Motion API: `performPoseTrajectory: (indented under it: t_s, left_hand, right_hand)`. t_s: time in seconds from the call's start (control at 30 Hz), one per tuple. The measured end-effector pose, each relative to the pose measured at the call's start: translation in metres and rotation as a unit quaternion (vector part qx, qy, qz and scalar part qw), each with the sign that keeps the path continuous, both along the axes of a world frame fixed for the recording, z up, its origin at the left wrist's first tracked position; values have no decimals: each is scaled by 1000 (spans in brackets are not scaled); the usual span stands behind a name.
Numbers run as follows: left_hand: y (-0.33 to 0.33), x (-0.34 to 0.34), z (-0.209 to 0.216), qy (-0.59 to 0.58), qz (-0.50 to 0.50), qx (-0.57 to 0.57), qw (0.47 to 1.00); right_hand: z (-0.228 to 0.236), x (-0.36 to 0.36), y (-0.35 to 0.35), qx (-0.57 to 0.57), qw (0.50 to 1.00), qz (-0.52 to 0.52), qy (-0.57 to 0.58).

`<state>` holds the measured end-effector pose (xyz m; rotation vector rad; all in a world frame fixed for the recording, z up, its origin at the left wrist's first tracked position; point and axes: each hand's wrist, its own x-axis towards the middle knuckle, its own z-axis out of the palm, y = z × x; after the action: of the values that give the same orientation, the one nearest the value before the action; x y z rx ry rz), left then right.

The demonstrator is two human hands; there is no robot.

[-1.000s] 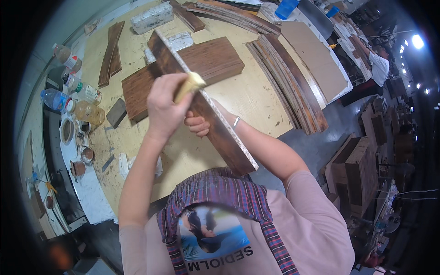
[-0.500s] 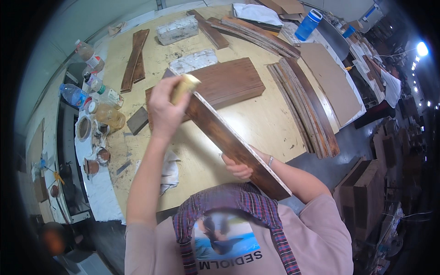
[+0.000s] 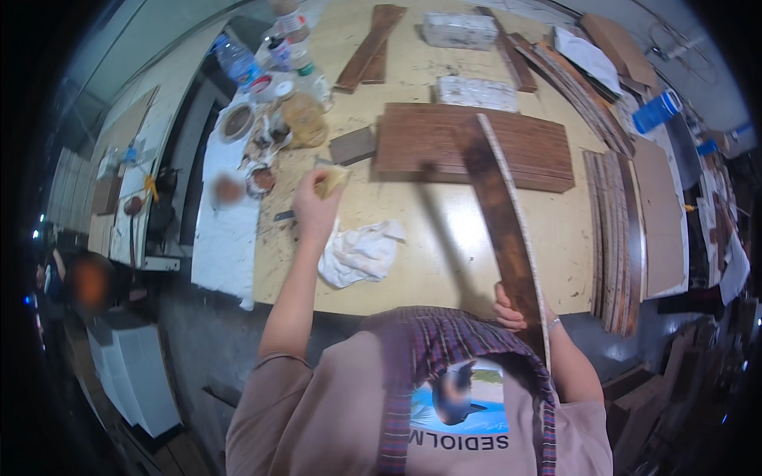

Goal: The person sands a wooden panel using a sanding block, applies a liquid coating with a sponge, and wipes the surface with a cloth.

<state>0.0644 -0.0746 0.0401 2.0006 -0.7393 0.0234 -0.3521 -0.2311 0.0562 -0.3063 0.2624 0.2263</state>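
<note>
My left hand [image 3: 316, 213] is closed round a small yellowish sponge pad [image 3: 332, 184], above the left part of the table and apart from the board. My right hand [image 3: 509, 308] grips a dark brown wooden plank [image 3: 502, 210] near its lower end. The plank stands tilted, its pale edge facing right and its far end in front of a stack of brown boards [image 3: 548, 147]. A crumpled white cloth [image 3: 363, 252] lies on the table just right of my left forearm. A dark grey block [image 3: 352, 147] rests beyond my left hand.
Bottles and a jar of cloudy amber liquid [image 3: 304, 120] crowd the table's left side, with small stained cups [image 3: 260, 179] nearby. Two white-wrapped blocks [image 3: 476, 93] sit behind the stack. Several planks [image 3: 615, 238] line the right edge. A blue bottle [image 3: 657, 111] stands far right.
My left hand has moved off the plank's far end, leftward, with the sponge pad. The plank has swung more upright in my right hand. The whole view has shifted left.
</note>
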Motion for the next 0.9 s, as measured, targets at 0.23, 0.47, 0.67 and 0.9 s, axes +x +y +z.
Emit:
performPoseTrajectory:
  t_s: [0.23,0.47,0.67,0.9]
  left_hand:
    - [178,91,-56,-69,244,215,943]
    - [102,4,-16,-105,-23,86,990]
    - [72,-49,-45,-151,-201,258,933]
    - [-82,-71,117,140,-275,-143,940]
  right_hand:
    - [-6,14,-9,4,999,27,-35]
    - [-27,57,-14,160,971,59,-171]
    - [-6,71,-23,60,984,24,-167]
    - [5,108,-41,-34,974,-52,-216]
